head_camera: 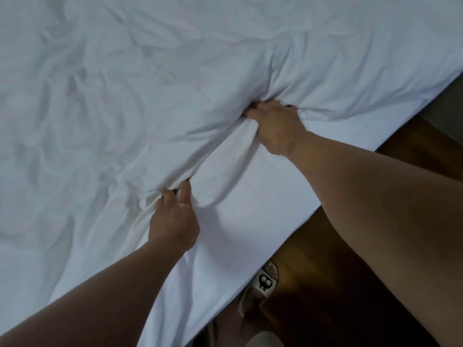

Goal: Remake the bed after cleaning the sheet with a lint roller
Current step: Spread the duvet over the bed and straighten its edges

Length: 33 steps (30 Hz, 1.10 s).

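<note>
Sheet (100,96): white, heavily creased, spread over the bed (213,284) from the far side to just short of the near edge. Along that edge lies a smoother white strip (263,196), possibly a second layer underneath; this view does not settle it.

Left hand (172,219): near the middle of the near edge, gripping a bunched fold of the sheet, fingers curled into the cloth, thumb alongside.

Right hand (273,126): farther along the same edge, fist closed round another gather, fingertips buried in fabric.

A raised ridge (220,156) of cloth runs between the two hands, and creases fan out from both grips.

Below the near edge is a dark wooden floor (325,296). One pale slipper (266,281) with a cartoon-face print sits just beside the bed's side.
</note>
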Each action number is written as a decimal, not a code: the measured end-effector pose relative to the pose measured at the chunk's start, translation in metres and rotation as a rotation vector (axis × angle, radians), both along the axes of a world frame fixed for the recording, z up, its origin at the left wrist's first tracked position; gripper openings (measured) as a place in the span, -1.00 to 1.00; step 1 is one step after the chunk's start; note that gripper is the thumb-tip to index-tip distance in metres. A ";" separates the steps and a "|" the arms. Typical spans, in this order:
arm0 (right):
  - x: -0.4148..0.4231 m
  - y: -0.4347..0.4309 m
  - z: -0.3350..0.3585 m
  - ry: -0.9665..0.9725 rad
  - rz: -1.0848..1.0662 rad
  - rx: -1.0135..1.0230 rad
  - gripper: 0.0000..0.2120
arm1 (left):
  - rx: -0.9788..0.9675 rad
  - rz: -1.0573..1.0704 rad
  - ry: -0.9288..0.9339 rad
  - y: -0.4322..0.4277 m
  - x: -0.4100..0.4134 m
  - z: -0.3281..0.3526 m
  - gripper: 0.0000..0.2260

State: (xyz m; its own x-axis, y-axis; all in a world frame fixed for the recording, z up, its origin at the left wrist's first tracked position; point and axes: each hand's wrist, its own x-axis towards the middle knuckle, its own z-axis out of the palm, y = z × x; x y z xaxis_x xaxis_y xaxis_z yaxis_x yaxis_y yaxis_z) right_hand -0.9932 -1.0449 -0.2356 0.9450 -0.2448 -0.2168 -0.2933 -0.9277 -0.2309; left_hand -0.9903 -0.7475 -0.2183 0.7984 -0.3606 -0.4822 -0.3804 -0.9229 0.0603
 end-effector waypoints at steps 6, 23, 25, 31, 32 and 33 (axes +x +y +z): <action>-0.004 -0.028 0.050 0.224 0.053 0.019 -0.69 | -0.049 -0.027 0.225 -0.009 0.017 0.045 -0.38; -0.136 -0.148 0.126 0.130 -0.800 0.280 -0.42 | -0.016 -0.517 0.416 -0.115 0.006 0.078 -0.39; -0.125 -0.190 0.116 0.041 -0.920 0.280 -0.42 | -0.029 -0.556 0.352 -0.155 0.026 0.072 -0.33; -0.085 -0.322 0.062 0.105 -0.892 0.207 -0.13 | -0.312 -0.706 -0.027 -0.295 0.114 0.046 -0.40; -0.081 -0.339 0.049 0.164 -0.846 0.236 0.00 | -0.301 -0.768 -0.106 -0.324 0.133 0.041 -0.43; -0.076 -0.351 0.037 0.218 -0.800 0.274 0.12 | -0.280 -0.810 -0.184 -0.355 0.151 0.039 -0.45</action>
